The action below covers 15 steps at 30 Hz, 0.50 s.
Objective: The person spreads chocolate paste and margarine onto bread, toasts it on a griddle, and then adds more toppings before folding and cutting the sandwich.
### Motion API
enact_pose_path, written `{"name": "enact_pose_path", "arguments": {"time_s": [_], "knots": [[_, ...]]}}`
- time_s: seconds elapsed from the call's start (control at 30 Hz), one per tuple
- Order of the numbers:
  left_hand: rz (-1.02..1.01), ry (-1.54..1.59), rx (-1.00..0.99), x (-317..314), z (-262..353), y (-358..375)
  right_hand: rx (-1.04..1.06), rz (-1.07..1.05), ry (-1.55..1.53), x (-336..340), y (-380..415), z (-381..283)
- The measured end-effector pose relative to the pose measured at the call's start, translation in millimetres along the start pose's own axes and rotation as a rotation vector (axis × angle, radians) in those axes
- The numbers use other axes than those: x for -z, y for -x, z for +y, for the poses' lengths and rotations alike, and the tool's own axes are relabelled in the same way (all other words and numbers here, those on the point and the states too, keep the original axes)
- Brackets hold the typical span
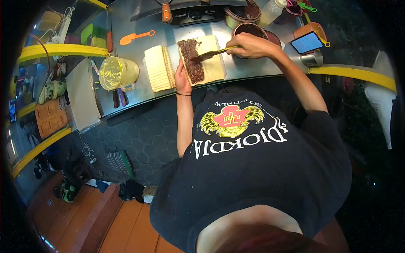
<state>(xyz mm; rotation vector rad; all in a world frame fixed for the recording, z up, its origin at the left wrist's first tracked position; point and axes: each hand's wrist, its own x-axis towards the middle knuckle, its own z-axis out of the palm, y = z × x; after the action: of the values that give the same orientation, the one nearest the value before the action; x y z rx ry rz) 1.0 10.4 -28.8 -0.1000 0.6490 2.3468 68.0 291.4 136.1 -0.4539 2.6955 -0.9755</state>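
My left hand (182, 82) holds the left edge of a bread slice (193, 75) covered with dark brown spread. My right hand (252, 45) grips the handle of a spreader (206, 55), whose dark-smeared blade rests on the coated slice. Just right of that slice lies pale bread (214, 67), with a little dark spread near its top. To the left of my left hand stands a row of pale bread slices (157, 69). An open tub of dark spread (249, 28) is partly hidden behind my right hand.
The metal counter (145, 93) carries a clear jug (118, 73) with pale yellow contents, an orange spatula (137, 37), and a stove (195, 15) at the back. At right are a phone (306, 43), a metal cup (312, 58) and a squeeze bottle (271, 12).
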Motion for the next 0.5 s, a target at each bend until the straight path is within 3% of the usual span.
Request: {"name": "enact_pose_path", "arguments": {"time_s": [0.1, 0.17, 0.23, 0.3, 0.43, 0.5], "knots": [[0.005, -0.015, -0.039, -5, 0, 0, -0.066, 0.011, 0.012, 12, -5, -5], [0.041, -0.068, -0.045, -11, 1, 0, -0.151, 0.128, 0.014, 12, -13, -10], [0.035, -0.066, -0.04, -10, 1, 0, -0.088, 0.186, 0.053, -4, -17, -1], [0.038, -0.068, -0.022, -13, 2, 1, -0.024, 0.056, 0.255, -12, -17, -2], [0.079, -0.101, -0.057, -3, 1, -5, 0.04, -0.137, 0.109, 1, 3, -14], [0.038, -0.068, -0.06, 0, -1, -4, 0.032, -0.116, 0.025, 3, 3, -9]]}}
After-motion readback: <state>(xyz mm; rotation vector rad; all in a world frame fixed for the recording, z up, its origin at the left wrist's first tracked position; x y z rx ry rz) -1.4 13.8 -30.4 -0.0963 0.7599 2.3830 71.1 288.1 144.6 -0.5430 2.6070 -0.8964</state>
